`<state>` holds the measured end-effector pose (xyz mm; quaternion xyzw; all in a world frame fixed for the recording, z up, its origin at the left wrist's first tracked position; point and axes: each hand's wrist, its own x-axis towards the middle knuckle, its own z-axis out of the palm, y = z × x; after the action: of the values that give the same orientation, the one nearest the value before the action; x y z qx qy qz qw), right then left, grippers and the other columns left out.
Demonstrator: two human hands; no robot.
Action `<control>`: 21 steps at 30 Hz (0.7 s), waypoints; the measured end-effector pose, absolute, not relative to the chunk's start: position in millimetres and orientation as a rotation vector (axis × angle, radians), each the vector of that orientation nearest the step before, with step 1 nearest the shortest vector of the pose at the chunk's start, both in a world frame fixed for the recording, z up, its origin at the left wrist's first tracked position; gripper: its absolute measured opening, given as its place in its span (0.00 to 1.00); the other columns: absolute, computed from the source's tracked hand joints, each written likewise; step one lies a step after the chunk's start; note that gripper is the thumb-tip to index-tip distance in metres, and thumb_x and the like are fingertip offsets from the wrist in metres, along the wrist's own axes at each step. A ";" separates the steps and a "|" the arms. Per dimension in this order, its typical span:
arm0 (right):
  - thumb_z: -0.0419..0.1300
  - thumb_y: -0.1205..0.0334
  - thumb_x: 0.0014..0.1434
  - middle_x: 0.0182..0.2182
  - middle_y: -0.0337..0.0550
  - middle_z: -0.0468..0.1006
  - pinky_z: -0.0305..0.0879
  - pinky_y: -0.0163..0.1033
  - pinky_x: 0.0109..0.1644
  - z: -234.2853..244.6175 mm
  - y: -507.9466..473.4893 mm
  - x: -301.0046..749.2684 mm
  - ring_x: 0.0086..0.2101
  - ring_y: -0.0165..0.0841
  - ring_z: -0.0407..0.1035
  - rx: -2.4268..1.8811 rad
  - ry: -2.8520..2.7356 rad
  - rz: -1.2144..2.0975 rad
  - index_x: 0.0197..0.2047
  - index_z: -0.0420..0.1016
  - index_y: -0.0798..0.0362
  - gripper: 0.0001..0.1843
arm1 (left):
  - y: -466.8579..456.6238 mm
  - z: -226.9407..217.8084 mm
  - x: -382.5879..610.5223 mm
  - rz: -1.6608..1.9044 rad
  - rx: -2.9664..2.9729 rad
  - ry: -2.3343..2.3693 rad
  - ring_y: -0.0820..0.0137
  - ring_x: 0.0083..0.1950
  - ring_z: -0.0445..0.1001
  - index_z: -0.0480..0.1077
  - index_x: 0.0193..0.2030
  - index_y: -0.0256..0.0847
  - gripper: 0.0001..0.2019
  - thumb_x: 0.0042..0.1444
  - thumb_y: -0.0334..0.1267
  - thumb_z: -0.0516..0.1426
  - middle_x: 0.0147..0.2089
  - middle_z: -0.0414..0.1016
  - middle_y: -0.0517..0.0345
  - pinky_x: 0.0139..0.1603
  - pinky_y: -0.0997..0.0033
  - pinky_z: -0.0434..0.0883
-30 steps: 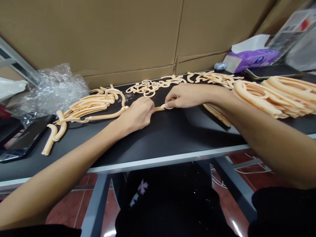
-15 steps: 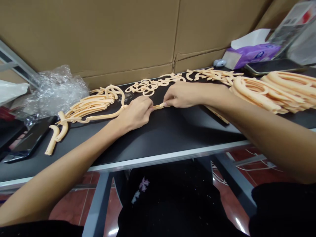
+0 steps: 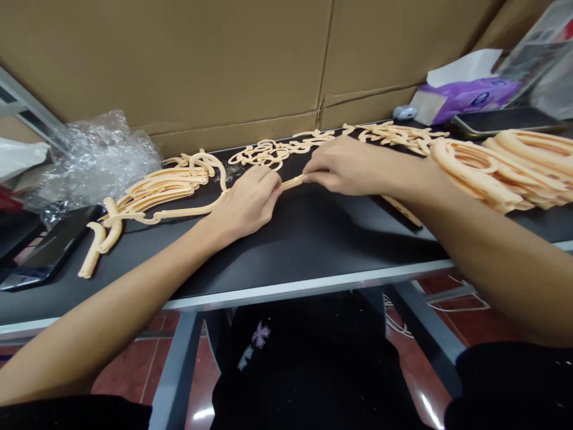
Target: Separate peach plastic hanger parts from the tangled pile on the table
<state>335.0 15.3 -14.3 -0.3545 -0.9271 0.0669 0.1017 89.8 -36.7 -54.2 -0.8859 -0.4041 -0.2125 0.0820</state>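
- The left hand (image 3: 246,203) and the right hand (image 3: 342,170) are both closed in a fingertip pinch on one thin peach-coloured plastic strip (image 3: 292,182), which spans the short gap between them just above the black table (image 3: 313,239).
- Past the left-hand pinch the strip runs on as a long curved runner (image 3: 179,212) that ends beside the stack of curved offcuts (image 3: 156,188).
- Its long axis lies roughly left to right between the two grips and tilts slightly up toward the right hand. Whether the part beyond the right-hand grip is joined to it cannot be told.
- Judged risk: the held stretch is slim, so a twist or uneven pull could snap it away from the intended spot or leave a ragged edge.
- The pinches are small, so a slip could flick the piece toward the tangle of small scraps (image 3: 268,154) behind the hands.
- The right forearm lies close to the stacked rings (image 3: 483,173), and a jerk could nudge them.
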 end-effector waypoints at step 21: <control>0.55 0.51 0.71 0.33 0.49 0.78 0.59 0.43 0.44 11.2 2.6 355.6 0.36 0.37 0.65 -1.323 -2.214 0.100 0.47 0.87 0.59 0.23 | -24.9 -40.9 80.4 -1.741 -2.616 -1.760 0.69 0.33 0.75 0.76 0.51 0.42 0.27 0.76 0.62 0.47 0.36 0.78 0.53 0.39 0.66 0.74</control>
<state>355.6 2.6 11.2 -0.4927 -0.8242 0.0372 0.2766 80.4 -24.9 -40.9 -0.7073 -0.4758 -0.4706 -0.2278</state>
